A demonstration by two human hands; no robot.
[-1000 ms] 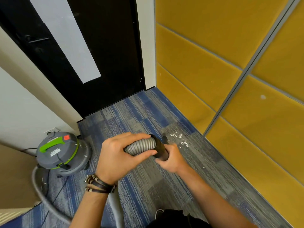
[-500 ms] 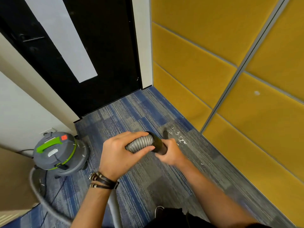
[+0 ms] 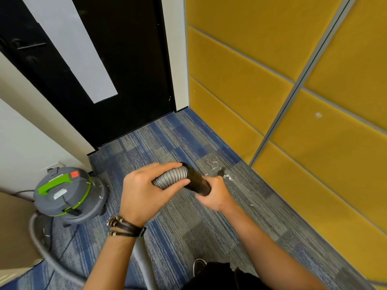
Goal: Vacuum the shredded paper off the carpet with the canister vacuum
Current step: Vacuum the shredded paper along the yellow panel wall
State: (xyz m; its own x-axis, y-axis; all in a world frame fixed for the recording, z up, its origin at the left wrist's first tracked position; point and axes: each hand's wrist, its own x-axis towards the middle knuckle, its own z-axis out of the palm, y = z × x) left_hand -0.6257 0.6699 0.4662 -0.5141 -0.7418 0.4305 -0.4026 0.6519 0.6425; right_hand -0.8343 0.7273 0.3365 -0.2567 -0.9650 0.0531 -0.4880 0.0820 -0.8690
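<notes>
My left hand (image 3: 144,193) grips the ribbed grey hose (image 3: 171,176) of the vacuum just behind its black end piece (image 3: 196,181). Fingers of my right hand (image 3: 215,195) curl round that black piece from below. Its tip points down at the blue-grey carpet (image 3: 188,222), where a small cluster of white shredded paper (image 3: 227,176) lies close to the yellow wall. The grey and green canister vacuum (image 3: 67,193) stands at the left by the white wall, and its hose loops along the floor back toward me.
A black door (image 3: 117,80) shuts off the far end. Yellow padded wall panels (image 3: 293,122) run along the right. More paper bits (image 3: 98,191) lie around the canister, and one scrap (image 3: 252,204) lies near the right wall. My shoe (image 3: 199,265) shows at the bottom.
Both hands and the hose end have shifted slightly toward the paper cluster by the yellow wall; the grips are the same.
</notes>
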